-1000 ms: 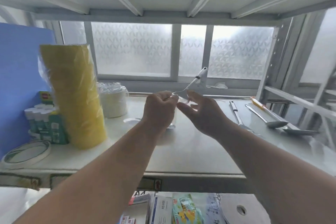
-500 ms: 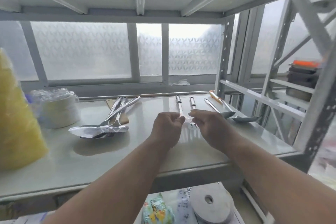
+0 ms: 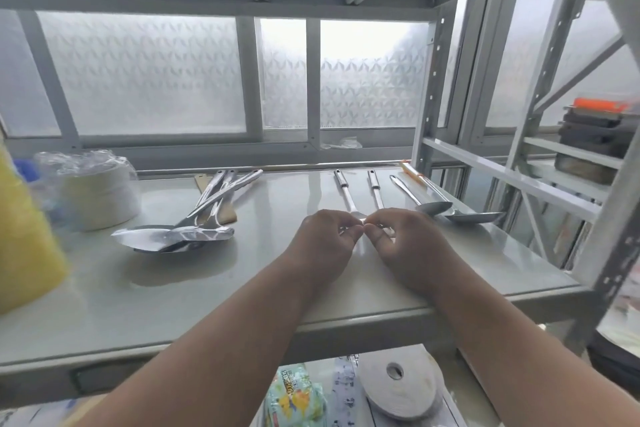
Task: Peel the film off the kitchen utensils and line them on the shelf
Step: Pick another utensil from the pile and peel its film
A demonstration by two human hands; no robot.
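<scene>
Utensil point(image 3: 347, 196), head view: a steel handle lies on the grey shelf point(image 3: 242, 274), running from the back edge toward me, with its near end under my hands. A second handle point(image 3: 375, 189) lies parallel just to its right, its near end also hidden by my hands.

Writing: I can read none on the utensils. A printed packet point(image 3: 294, 399) on the lower level carries characters too blurred to read.

My left hand point(image 3: 322, 243) has its fingers curled, fingertips meeting the right hand's at the near end of the utensil. My right hand point(image 3: 403, 243) is curled likewise. Both appear to pinch something small there; whether it is film or the utensil's metal I cannot tell.

Two spoons point(image 3: 450, 211) lie right of the hands, bowls toward me. Left of the hands, well apart, a pile of utensils point(image 3: 194, 222) rests with crumpled shiny wrap over the heads. Further left stand a plastic-wrapped stack point(image 3: 93, 191) and a yellow bundle point(image 3: 24, 236). A tape roll point(image 3: 401, 385) lies on the lower level.
</scene>
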